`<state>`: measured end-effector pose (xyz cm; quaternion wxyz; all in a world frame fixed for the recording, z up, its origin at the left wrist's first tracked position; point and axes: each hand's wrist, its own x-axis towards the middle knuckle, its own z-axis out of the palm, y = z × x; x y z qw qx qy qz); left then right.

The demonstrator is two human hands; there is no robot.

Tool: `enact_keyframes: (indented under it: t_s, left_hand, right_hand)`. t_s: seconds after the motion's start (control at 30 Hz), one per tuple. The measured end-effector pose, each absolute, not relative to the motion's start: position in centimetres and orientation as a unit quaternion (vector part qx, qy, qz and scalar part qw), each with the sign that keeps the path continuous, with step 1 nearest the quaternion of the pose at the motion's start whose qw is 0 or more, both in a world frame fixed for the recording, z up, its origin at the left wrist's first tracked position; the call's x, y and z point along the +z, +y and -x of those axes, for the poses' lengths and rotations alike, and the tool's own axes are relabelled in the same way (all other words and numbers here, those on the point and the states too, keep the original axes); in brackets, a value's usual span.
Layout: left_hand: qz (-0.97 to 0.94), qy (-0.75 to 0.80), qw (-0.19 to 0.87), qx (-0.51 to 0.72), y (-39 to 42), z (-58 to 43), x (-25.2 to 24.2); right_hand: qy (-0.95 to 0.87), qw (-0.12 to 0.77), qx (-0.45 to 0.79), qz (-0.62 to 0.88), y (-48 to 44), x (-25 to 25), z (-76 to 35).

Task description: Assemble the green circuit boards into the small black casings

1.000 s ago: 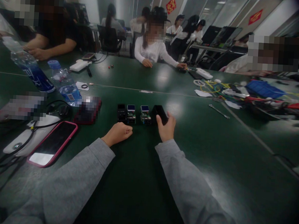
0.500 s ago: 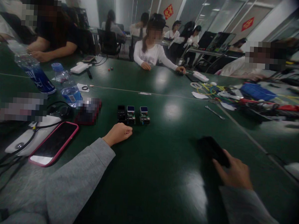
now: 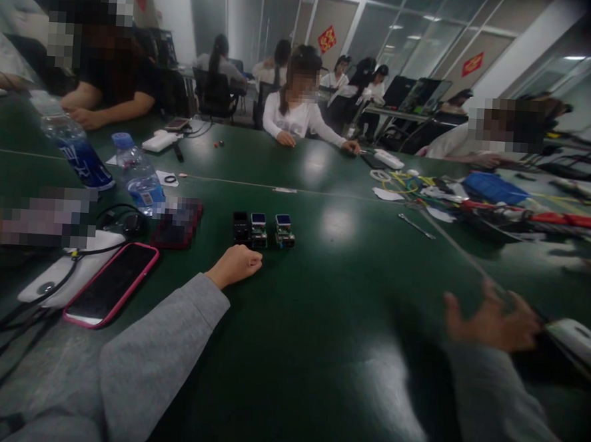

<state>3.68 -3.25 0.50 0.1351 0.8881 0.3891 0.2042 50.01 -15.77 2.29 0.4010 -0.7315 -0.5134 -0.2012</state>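
Note:
My left hand rests on the green table as a loose fist. No object shows in it. Just beyond its knuckles stand two small circuit boards with little screens, one at left and one at right. A black plastic case sits close against the left board. Over the table's right side, my right hand is raised with its fingers spread, slightly blurred. I see nothing held there. Nearest to it is a white power bank with a cable.
To the left lie a pink-edged phone, another white power bank and black cables. Two water bottles, one large and one small, stand behind them. A wrench and tangled wires lie at right. Several people sit around.
My right hand has moved right and let go of the black phone-like object, which I no longer make out. Its fingers have spread. My left hand has stayed in place. The view has tilted slightly.

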Motion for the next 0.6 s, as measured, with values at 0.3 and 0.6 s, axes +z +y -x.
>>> enact_keyframes:
  t_s: [0.3,0.6]
  left_hand:
    - [-0.884,0.413,0.129,0.177,-3.3,-3.9,0.6]
    - [-0.883,0.422,0.124,0.163,-3.3,-4.0,0.9]
  right_hand:
    - [-0.745,0.412,0.026,0.524,-3.2,-1.0,-24.8]
    - [-0.683,0.471,0.124,0.545,0.1,-2.3,-24.7]
